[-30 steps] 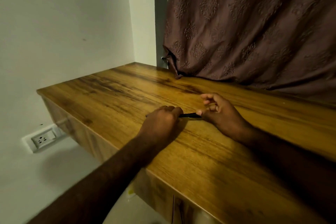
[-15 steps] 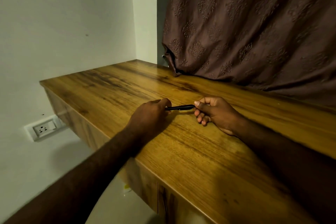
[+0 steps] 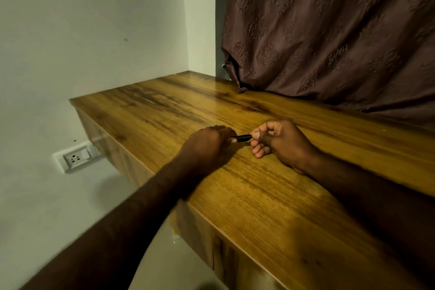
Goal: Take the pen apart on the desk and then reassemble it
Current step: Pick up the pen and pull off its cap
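Your left grip sits knuckles up near the middle of the counter. Its fingers are curled round the left end of the pen, which is hidden under the hand. A small dark speck shows at the far edge of those knuckles, but you cannot tell from here whether it belongs to the pen.

Your right grip faces it from the right. Thumb and forefinger pinch the pen's right end, with the thumbnail turned up toward the camera. The other three fingers are curled in below, and the heel of the hand is down on the wood.

Only a short, glossy black stretch of the pen shows, bridging the narrow gap between your two grips and lying nearly level. It is low over the counter. Whether it touches the surface cannot be told, nor whether the barrel is whole or already loosened.

Your left forearm crosses the near edge of the counter from the lower left. Your right forearm lies along the top from the right, in deep shadow.

A brown patterned curtain hangs behind, its lower folds resting on the far side of the counter, well apart from your hands. A white socket is set in the pale wall, below the counter's left end.
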Demonstrator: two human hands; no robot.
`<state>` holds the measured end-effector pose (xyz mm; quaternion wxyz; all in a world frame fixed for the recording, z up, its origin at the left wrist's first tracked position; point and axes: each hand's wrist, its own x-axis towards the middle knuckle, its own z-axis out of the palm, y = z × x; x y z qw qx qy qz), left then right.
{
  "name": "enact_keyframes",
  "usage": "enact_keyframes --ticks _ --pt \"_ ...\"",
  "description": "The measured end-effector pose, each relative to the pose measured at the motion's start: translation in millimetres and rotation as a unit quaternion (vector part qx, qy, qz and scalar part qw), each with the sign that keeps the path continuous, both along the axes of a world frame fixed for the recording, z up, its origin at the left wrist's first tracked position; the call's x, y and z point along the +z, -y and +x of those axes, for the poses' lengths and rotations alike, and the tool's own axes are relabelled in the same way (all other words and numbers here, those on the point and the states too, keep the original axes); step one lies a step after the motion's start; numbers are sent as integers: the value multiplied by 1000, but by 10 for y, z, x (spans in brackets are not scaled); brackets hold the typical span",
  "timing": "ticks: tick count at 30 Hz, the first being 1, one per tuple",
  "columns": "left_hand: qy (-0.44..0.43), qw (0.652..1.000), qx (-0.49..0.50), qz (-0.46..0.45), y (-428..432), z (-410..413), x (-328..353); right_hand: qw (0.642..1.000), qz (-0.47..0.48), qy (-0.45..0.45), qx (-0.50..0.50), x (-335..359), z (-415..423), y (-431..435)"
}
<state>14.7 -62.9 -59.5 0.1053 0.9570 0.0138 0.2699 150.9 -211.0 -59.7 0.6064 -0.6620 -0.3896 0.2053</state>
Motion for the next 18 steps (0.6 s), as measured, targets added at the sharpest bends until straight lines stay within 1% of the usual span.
enact_keyframes --ticks 4,8,10,12,15,18 --pt "23 999 27 1 -64 11 -67 999 25 5 -41 -32 27 -18" --pt "47 997 64 15 -78 60 -123 998 5 47 -47 -35 57 -14" --pt "66 996 65 17 -84 71 -145 997 0 59 -56 -38 59 -11" --pt "79 995 57 20 -99 63 -158 989 -20 119 -81 -56 59 -13" --pt "82 995 48 14 -126 62 -169 954 -91 260 -117 -58 48 -11" --pt "69 997 33 -6 -140 75 -167 932 -138 309 -132 -47 67 6"
